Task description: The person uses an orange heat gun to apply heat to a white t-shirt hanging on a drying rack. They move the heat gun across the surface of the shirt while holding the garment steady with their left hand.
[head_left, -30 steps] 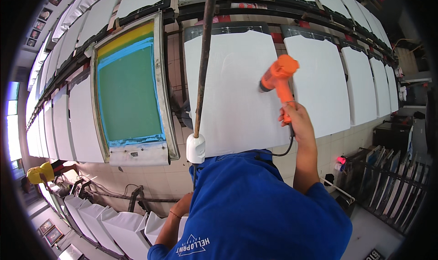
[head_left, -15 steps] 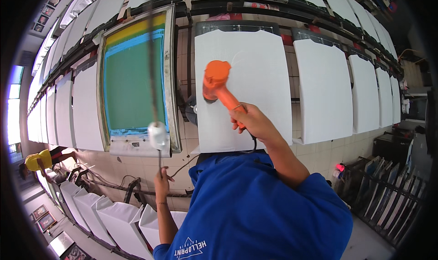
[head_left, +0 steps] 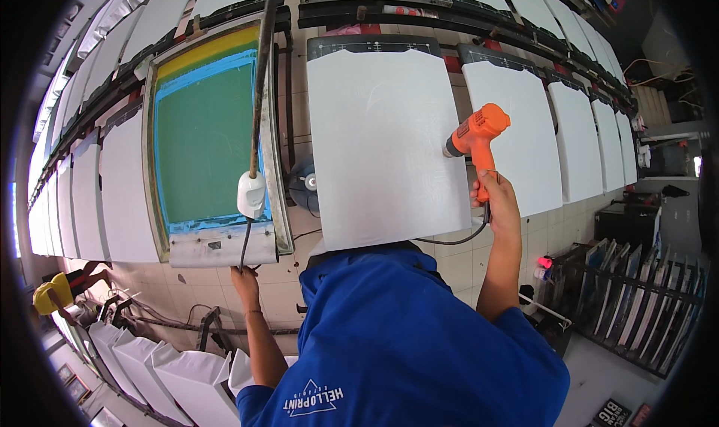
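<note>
Gripping an orange, pistol-shaped plastic heat gun by its handle with the bare right hand, closed snugly around it. Aiming the dark nozzle left, just over the right edge of a broad flat board covered in smooth white cloth, with the body of the tool over the gap and the next board along. Can't tell the exact height above the cloth, sorry. Holding the hands well apart, btw: pinching a thin black cord with the bare left hand, just below a rounded white plastic fitting at the lower end of a long dark rod. Too small to make out every finger on that side, but looks closed on the cord.

Also trailing a black power cable from the base of the handle, looping left toward the waist. Wearing a bright blue short-sleeved T-shirt with a white print.

Behind the fitting, on the left: a big rectangular metal screen frame with green mesh bordered by blue tape. Off to the right: more white-covered boards in a row, then lower down a black rack of upright flat panels. Way over left: another person in a yellow top.
</note>
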`<state>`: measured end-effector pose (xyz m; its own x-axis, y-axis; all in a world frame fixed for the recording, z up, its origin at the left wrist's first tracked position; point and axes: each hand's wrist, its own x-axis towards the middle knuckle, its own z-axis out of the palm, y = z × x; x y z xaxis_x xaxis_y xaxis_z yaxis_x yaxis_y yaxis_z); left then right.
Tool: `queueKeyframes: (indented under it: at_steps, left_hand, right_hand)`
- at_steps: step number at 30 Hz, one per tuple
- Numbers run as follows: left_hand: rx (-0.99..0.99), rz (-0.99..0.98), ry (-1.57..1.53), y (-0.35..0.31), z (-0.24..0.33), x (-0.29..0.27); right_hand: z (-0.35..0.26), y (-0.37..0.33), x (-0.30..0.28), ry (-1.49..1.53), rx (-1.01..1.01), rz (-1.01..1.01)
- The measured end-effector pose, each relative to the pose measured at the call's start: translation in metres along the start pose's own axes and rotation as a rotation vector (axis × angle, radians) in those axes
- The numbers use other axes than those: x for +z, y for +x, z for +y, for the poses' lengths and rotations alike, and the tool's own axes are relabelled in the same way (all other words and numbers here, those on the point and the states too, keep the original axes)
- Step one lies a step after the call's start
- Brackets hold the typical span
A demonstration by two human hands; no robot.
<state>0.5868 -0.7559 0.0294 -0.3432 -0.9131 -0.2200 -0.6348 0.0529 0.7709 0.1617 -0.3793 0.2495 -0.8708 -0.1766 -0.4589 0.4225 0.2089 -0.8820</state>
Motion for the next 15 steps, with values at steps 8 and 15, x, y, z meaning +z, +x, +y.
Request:
queueKeyframes:
  at_steps: [8,15]
  left_hand:
    - [-0.094,-0.032,-0.063,0.001,-0.006,0.001]
    - [-0.142,0.021,-0.099,0.004,-0.008,0.01]
  right_hand:
    - [0.004,-0.013,0.062,-0.008,0.014,-0.333]
    - [0.003,-0.021,0.126,-0.045,0.081,-0.647]
